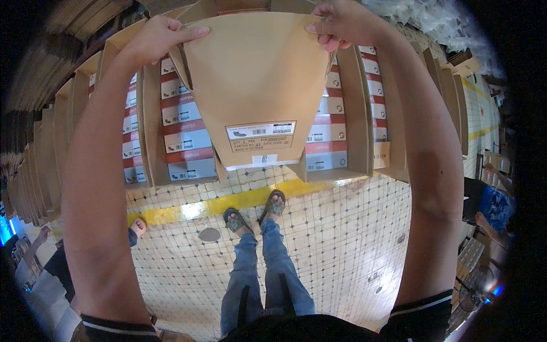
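I hold a large brown cardboard carton (256,80) up in front of me with both arms stretched out. My left hand (159,37) grips its upper left edge, fingers laid over the top. My right hand (342,23) clasps the upper right corner. A white label sits low on the carton's face. Behind it stand open cartons (353,114) packed with stacked red, white and grey shoe boxes (182,131). My jeans and sandalled feet (253,214) show below.
A tiled floor (319,239) with a yellow line (188,211) runs under the cartons. Flat cardboard stacks (40,74) line the left side. A person's foot (137,227) is at my left; another person in blue (493,205) sits at the right.
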The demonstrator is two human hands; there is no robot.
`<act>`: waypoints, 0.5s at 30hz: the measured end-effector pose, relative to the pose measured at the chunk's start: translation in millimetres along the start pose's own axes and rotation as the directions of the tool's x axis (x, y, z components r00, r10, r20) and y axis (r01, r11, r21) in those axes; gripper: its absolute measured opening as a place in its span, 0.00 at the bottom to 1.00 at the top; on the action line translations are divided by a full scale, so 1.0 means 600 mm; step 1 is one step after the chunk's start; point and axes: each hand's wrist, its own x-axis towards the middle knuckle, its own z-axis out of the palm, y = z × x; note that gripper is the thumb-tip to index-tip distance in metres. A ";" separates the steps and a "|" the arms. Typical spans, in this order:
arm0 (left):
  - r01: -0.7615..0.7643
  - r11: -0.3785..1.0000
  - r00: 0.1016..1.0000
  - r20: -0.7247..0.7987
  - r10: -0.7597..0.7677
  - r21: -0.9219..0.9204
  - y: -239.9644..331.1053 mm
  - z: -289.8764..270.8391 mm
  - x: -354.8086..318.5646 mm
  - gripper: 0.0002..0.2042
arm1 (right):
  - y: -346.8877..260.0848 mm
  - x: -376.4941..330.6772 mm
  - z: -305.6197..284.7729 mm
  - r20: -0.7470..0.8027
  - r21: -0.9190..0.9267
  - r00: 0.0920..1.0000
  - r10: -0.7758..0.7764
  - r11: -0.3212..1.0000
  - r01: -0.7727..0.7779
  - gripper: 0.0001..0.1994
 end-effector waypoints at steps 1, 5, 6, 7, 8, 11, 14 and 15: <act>-0.021 1.000 1.000 0.015 0.021 -0.014 -0.002 -0.001 0.002 0.29 | -0.004 0.003 0.000 -0.001 0.015 1.000 0.029 0.999 -0.029 0.10; -0.041 0.994 0.999 0.001 0.041 -0.099 -0.003 0.002 0.002 0.30 | -0.009 0.005 0.002 -0.031 0.038 0.993 0.118 0.992 -0.117 0.11; -0.027 0.991 1.000 0.000 0.027 -0.130 -0.002 0.007 0.001 0.30 | -0.009 0.005 0.005 -0.048 0.033 0.990 0.129 0.991 -0.128 0.11; 0.006 0.996 1.000 0.012 -0.005 -0.085 0.000 0.004 0.000 0.28 | -0.008 0.002 0.004 -0.047 0.031 0.994 0.103 0.994 -0.102 0.11; 0.060 0.998 0.998 0.027 -0.059 -0.035 0.002 0.002 -0.001 0.27 | -0.008 0.000 0.002 -0.046 0.027 0.996 0.077 0.997 -0.076 0.11; 0.092 0.996 0.996 0.012 -0.093 0.008 0.008 0.002 -0.010 0.27 | -0.004 -0.003 0.014 -0.094 0.047 0.994 0.063 0.997 -0.058 0.10; 0.068 0.997 0.997 -0.027 -0.066 0.045 0.011 0.007 -0.022 0.28 | 0.000 -0.001 0.027 -0.110 0.050 0.989 0.100 0.994 -0.095 0.09; 0.060 0.996 0.998 -0.040 -0.057 0.066 0.012 0.009 -0.025 0.28 | 0.000 -0.002 0.029 -0.108 0.046 0.987 0.116 0.993 -0.111 0.09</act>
